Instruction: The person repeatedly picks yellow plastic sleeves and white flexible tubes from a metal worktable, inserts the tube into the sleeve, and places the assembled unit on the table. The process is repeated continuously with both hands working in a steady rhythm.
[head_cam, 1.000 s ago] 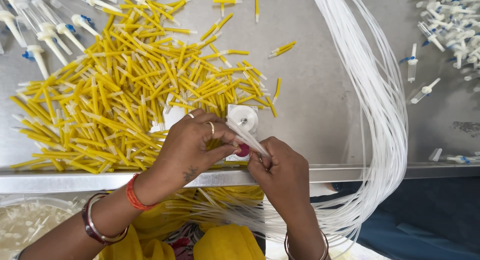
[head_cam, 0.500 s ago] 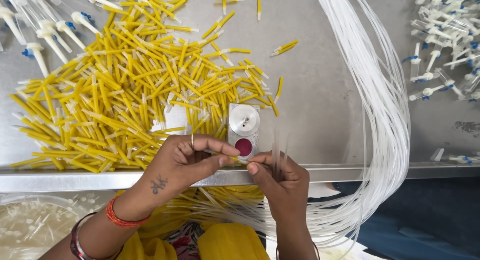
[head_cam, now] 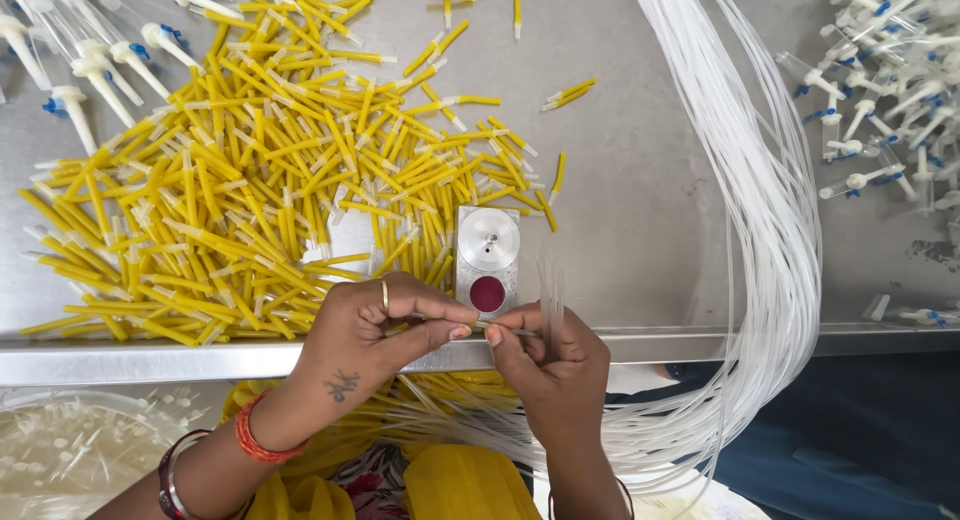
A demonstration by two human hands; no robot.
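While a heap of yellow sticks fills the upper left of the frame, the left hand at lower centre pinches a thin clear tube between thumb and forefinger. Just above the fingertips sits a small grey block with a red button. The right hand pinches the same tube and holds upright strands. Farther right, a bundle of white tubing curves off the table edge.

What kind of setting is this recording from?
Probably a small-parts assembly bench in a workshop: a metal table heaped with yellow capped pieces, a long bundle of clear tubing, and white-and-blue plastic connectors.
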